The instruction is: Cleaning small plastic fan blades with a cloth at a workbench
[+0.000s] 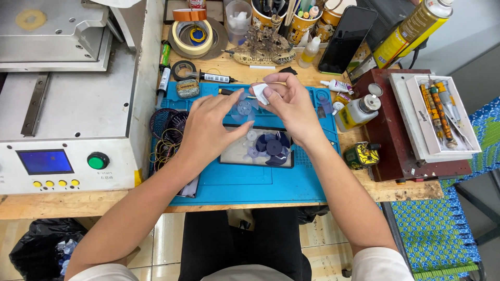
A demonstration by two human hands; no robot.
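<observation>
My left hand (pixel 208 127) holds a small clear plastic fan blade (pixel 244 107) by its edge above a blue work mat (pixel 245 182). My right hand (pixel 291 104) pinches a small white piece, like a tissue or pad (pixel 260 92), against the clear fan. Below the hands, a clear tray (pixel 234 153) on the mat holds a dark blue fan blade (pixel 274 147) and a few small clear parts.
A grey machine (pixel 67 104) with a blue screen and green button stands at left. Tape rolls (pixel 192 34), a glue bottle (pixel 357 112), a black phone (pixel 346 36), a yellow spray can (pixel 411 28), coiled rings (pixel 166 132) and a tool tray (pixel 437 114) crowd the wooden bench.
</observation>
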